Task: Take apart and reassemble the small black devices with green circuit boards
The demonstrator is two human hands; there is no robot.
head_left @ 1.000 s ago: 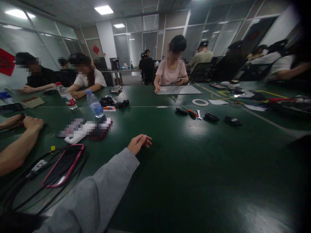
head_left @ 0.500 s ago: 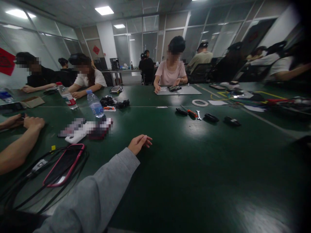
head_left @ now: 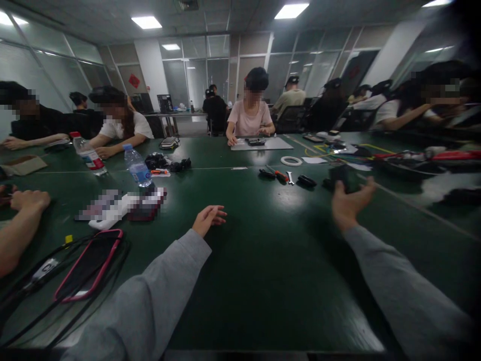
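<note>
My left hand (head_left: 209, 219) rests on the green table (head_left: 255, 281), its fingers loosely apart with nothing in them. Over the right part of the table is my right hand (head_left: 350, 203), blurred by motion, its thumb and fingers around the near side of a dark block-like object (head_left: 339, 176). Just left of that object lie a black item (head_left: 306, 181), a small wrench (head_left: 289, 178), an orange-and-black tool (head_left: 281, 176) and another black item (head_left: 266, 174).
A pink-framed phone (head_left: 90, 264) under black cables lies at the left, near another person's arm (head_left: 18, 225). Two bottles (head_left: 137, 166) stand beyond. A white tape ring (head_left: 291, 161) lies farther back; tangled cables (head_left: 413, 160) are at the right. People sit around the table.
My right hand has come into view at the right with the dark object. The view has turned slightly right. My left hand keeps nearly the same pose.
</note>
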